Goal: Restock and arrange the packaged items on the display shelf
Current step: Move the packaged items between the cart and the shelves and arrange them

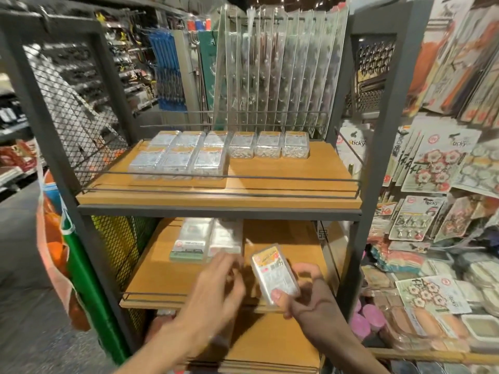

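my right hand grips one small clear plastic box, a flat rectangular one with rounded corners and a yellow and orange label. my thumb presses on its front face and my other fingers are curled behind it. i hold it tilted in the air in front of the lower shelf, which is a smooth wooden board. my left hand is just beside the box, blurred, with the fingers loosely bent and a little apart, and it holds nothing. on the lower shelf lie two flat white packets, side by side. on the upper wooden shelf i count nine clear boxes of the same kind, six in the back row and three in front on the left. the frame is dark grey metal, with a wire mesh panel on the left side.
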Demonstrator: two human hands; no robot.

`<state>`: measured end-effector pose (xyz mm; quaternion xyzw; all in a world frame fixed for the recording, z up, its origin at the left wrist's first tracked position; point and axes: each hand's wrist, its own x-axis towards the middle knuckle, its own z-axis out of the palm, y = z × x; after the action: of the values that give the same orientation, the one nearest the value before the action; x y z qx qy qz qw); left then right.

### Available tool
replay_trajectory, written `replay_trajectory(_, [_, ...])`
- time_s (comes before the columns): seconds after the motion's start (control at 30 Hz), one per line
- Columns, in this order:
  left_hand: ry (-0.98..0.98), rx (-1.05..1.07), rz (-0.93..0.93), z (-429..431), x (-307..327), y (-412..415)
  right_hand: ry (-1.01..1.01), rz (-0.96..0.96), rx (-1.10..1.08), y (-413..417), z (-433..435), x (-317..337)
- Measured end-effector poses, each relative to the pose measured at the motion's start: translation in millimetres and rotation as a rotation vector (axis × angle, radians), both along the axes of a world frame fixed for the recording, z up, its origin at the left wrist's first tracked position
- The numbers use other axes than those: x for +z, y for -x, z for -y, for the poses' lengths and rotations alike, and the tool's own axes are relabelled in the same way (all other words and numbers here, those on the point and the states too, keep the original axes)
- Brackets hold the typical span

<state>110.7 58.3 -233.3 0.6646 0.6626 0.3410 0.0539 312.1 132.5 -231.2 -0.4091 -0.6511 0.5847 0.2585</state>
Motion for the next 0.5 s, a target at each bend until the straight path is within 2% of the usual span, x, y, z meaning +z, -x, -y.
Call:
replay_trajectory(0.03, [-0.045, -0.079, 0.060, 25, 16, -11, 0.022, -0.034, 0.033, 1, 7, 13])
replay_trajectory(0.1, [-0.069, -0.109, 0.051, 49, 39, -20, 0.028, -0.119, 0.120, 8, 17, 49])
replay_trajectory(0.17, [-0.233, -0.060, -0.079, 41, 62, -11, -0.010, -0.243, 0.121, 26, 21, 90])
replay_trajectory(0.23, [-0.436, 0.016, -0.182, 15, 98, 0, -0.142, -0.308, 0.030, 44, 15, 128])
replay_trajectory(0.3, [-0.530, 0.084, -0.273, -13, 138, 14, -0.340, -0.215, -0.048, 61, -5, 158])
replay_trajectory(0.4, [-0.423, 0.135, -0.431, -49, 181, 34, -0.571, 0.041, -0.143, 80, -51, 190])
replay_trajectory(0.5, [-0.030, 0.183, -0.550, -83, 195, 51, -0.685, 0.384, -0.104, 98, -83, 201])
